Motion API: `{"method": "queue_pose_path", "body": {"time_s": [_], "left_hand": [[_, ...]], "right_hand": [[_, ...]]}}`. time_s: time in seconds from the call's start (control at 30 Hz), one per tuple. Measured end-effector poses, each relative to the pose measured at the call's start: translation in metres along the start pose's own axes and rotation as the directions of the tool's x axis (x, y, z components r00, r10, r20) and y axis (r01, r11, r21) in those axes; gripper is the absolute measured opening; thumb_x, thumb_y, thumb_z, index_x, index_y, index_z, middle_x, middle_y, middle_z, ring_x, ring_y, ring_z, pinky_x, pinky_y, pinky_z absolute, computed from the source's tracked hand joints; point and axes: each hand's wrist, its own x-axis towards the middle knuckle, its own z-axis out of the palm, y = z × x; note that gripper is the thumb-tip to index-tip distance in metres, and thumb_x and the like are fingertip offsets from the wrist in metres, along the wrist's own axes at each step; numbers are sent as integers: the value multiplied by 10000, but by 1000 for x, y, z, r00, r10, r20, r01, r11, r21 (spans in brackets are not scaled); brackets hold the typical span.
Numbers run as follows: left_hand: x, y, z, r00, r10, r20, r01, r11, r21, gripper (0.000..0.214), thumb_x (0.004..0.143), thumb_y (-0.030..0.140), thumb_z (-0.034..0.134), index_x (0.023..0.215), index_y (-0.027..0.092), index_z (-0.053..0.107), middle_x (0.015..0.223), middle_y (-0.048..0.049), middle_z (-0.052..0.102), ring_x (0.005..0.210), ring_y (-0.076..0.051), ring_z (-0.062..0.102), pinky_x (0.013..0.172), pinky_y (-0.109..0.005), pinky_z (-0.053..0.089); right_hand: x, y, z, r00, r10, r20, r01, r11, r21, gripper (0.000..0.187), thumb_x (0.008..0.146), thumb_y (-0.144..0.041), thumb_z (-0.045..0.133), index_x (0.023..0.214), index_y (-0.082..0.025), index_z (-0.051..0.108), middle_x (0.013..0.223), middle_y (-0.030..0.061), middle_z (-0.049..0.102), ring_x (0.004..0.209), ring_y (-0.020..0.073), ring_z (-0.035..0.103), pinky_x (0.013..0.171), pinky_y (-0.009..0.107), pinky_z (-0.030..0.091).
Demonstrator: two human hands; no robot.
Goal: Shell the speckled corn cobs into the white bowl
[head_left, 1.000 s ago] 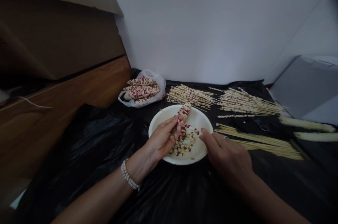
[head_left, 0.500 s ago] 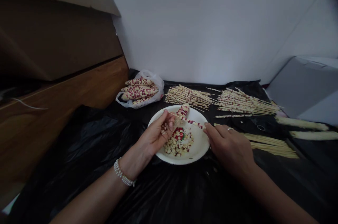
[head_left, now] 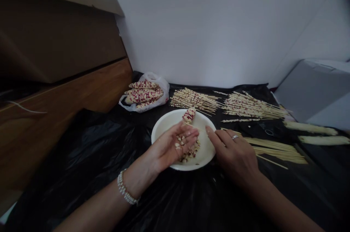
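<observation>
My left hand [head_left: 177, 142] is palm up over the white bowl [head_left: 161, 120], its fingers loosely spread around several loose corn kernels [head_left: 178, 145] in the palm. More kernels [head_left: 191, 153] lie in the bowl beneath, partly hidden by this hand. A red-and-cream corn cob [head_left: 189, 115] leans on the bowl's far rim. My right hand [head_left: 236, 151], with a ring, is closed at the bowl's right rim. Behind it the bare end of a skewer [head_left: 272, 161] sticks out; the stretch within the fingers is hidden.
Speckled cobs [head_left: 144, 95] fill a plastic bag [head_left: 164, 86] at back left. Two piles of kernel-threaded skewers [head_left: 194, 99] lie behind the bowl. Bare skewers [head_left: 276, 146] and two stripped cobs [head_left: 311, 128] are on the right. Black plastic sheeting [head_left: 104, 140] covers the surface.
My left hand has turned palm up and its fingers have opened out, showing kernels. The skewer's bare end now shows behind my right hand; its threaded stretch over the bowl is out of sight.
</observation>
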Motion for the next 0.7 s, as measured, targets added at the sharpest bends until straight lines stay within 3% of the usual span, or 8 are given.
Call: {"method": "queue_pose_path", "body": {"time_s": [0.13, 0.33, 0.43, 0.53, 0.63, 0.7], "left_hand": [[-2, 16, 0, 977, 133, -169, -149, 986, -82, 348, 985, 266, 398, 1159, 14, 563, 929, -162, 681, 858, -205, 691, 781, -294, 585], [-3, 15, -2, 998, -62, -20, 60, 995, -76, 419, 999, 339, 330, 1156, 37, 575, 733, -80, 612, 611, -147, 606, 582, -242, 536], [-2, 13, -3, 999, -33, -12, 32, 997, -72, 463, 995, 382, 333, 1144, 18, 578, 830, -124, 644, 739, -176, 646, 684, -263, 547], [0, 12, -4, 1000, 5, 18, -4, 1000, -8, 465, 991, 389, 350, 1112, 19, 603, 943, -160, 667, 887, -204, 659, 816, -297, 533], [3, 7, -7, 994, 78, 74, -90, 981, 174, 364, 964, 344, 443, 1049, 56, 649, 1016, -160, 676, 955, -203, 647, 918, -321, 490], [5, 2, -10, 980, 155, 125, -189, 919, 346, 266, 927, 292, 525, 1013, 90, 675, 1051, -142, 681, 1004, -202, 632, 967, -329, 457]], "right_hand": [[-2, 1, 4, 999, 37, -1, -37, 999, 15, 326, 910, -76, 498, 1216, -59, 611, 871, 99, 673, 786, 227, 536, 675, 339, 399], [-2, -5, -1, 991, -66, -117, 88, 977, 193, 343, 888, -88, 566, 1229, -66, 606, 870, 87, 681, 780, 203, 544, 706, 326, 425], [-1, -9, -4, 985, -129, -118, 154, 960, 233, 330, 885, -108, 567, 1208, -95, 629, 849, 73, 681, 777, 212, 546, 681, 329, 420], [0, -9, -4, 989, -133, -64, 143, 971, 193, 310, 891, -105, 529, 1174, -101, 657, 816, 73, 676, 762, 220, 546, 653, 334, 404], [1, -3, -2, 997, -51, -58, 58, 990, 129, 291, 889, -119, 549, 1152, -95, 673, 793, 72, 673, 742, 212, 546, 663, 333, 407], [1, 3, 0, 996, 9, -84, 1, 993, 120, 275, 885, -145, 586, 1139, -89, 676, 786, 68, 674, 735, 204, 550, 667, 326, 414]]}}
